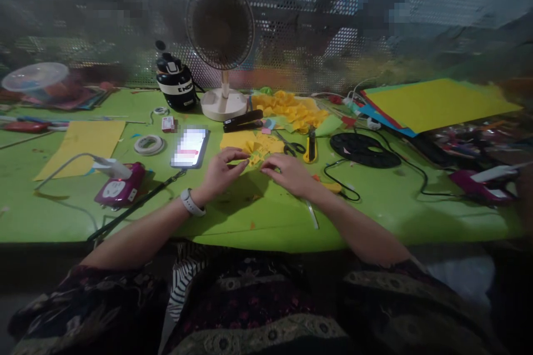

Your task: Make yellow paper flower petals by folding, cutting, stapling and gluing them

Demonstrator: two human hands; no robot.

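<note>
My left hand [222,170], with a pale watch band on its wrist, reaches in from the left with thumb and forefinger brought near each other at a small piece of yellow paper [255,158]. From the other side my right hand [288,173] is closed, its curled fingertips at the right edge of that same paper. Just behind lie a larger yellow paper sheet [237,141], black-handled scissors [294,148] and a yellow utility knife [310,146]. The fingertips are small and a little blurred, so the exact grip is partly hidden.
A phone [190,148] and a tape roll [149,145] lie left. Behind stand a fan [224,102], a dark bottle [177,86], a black stapler [242,120] and crumpled yellow paper [291,111]. Purple power adapters [120,186] and cables flank the green table [258,227].
</note>
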